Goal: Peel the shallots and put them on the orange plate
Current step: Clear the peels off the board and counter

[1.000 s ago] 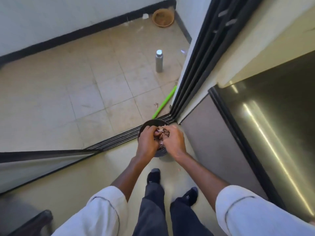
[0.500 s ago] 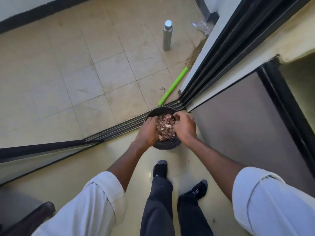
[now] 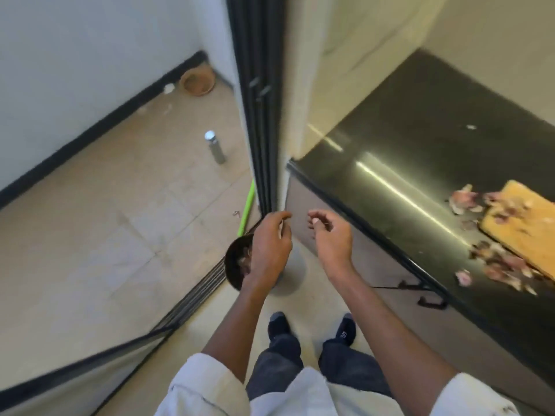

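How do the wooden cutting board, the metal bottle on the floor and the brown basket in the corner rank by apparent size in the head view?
1. wooden cutting board, though cut off by the frame edge
2. brown basket
3. metal bottle
Basket and bottle look close; distance makes true size unsure.

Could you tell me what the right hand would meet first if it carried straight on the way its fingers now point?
Probably the pale wall edge beside the dark door frame; the right hand points up-left toward it, though depth is unclear.
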